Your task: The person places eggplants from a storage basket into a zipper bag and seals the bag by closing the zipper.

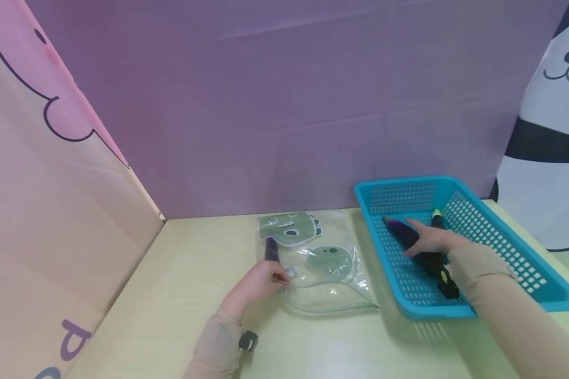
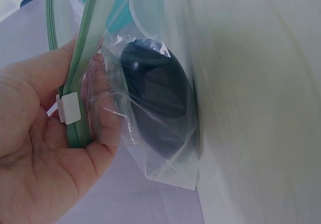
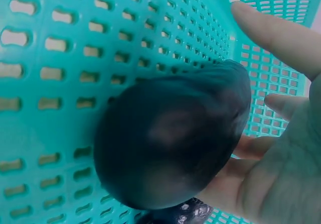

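My left hand [image 1: 261,284] pinches the open mouth of a clear zip bag [image 1: 329,223] with green dinosaur prints. In the left wrist view, the fingers curl round its green zip strip [image 2: 83,48], beside a white slider [image 2: 69,108]. A dark eggplant [image 2: 160,101] lies inside the bag, partly covered by the left hand in the head view. Inside the basket, my right hand [image 1: 431,239] is spread beside a large dark purple eggplant [image 3: 173,138]. Its thumb stands away, and the lower fingers pass partly behind the eggplant.
The blue perforated basket [image 1: 507,234] stands on the right side of the pale table [image 1: 194,263]. A second dark eggplant with a light green tip [image 1: 437,213] lies in it. Behind the table is a purple sheet [image 1: 265,105]; printed panels flank both sides.
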Action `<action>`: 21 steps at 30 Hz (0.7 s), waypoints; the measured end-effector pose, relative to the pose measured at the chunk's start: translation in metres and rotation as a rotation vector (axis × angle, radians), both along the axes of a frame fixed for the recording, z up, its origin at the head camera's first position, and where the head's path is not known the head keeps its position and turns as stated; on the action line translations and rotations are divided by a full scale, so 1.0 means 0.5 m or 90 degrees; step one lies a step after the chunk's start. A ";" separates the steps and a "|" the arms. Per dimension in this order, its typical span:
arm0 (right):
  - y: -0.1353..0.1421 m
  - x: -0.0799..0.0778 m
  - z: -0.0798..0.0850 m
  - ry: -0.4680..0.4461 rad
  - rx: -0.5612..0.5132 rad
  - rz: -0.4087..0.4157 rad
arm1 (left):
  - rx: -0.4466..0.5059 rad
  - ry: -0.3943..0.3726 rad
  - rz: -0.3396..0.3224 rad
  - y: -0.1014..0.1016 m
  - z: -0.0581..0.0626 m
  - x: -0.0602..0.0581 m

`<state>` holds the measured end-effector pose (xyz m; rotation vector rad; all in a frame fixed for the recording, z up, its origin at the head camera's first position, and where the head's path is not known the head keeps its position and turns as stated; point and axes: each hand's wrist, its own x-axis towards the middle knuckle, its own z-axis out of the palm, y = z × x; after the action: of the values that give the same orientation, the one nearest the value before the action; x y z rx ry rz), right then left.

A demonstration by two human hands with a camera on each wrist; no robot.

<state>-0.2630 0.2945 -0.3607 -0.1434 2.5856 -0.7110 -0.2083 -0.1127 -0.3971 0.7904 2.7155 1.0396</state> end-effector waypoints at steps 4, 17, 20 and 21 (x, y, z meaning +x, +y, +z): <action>0.001 0.000 -0.003 -0.008 0.017 -0.013 | 0.000 0.005 -0.002 0.000 0.000 0.001; 0.002 0.000 -0.005 -0.001 0.062 -0.026 | 0.007 -0.001 -0.007 0.000 0.003 0.002; 0.002 -0.001 -0.004 -0.001 0.071 -0.030 | 0.008 0.000 -0.007 -0.001 0.002 0.002; 0.002 -0.001 -0.004 0.000 0.074 -0.031 | 0.008 0.000 -0.006 -0.001 0.002 0.002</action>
<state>-0.2633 0.2956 -0.3626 -0.0450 2.6307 -0.5764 -0.2074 -0.1130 -0.3961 0.8050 2.7043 1.0558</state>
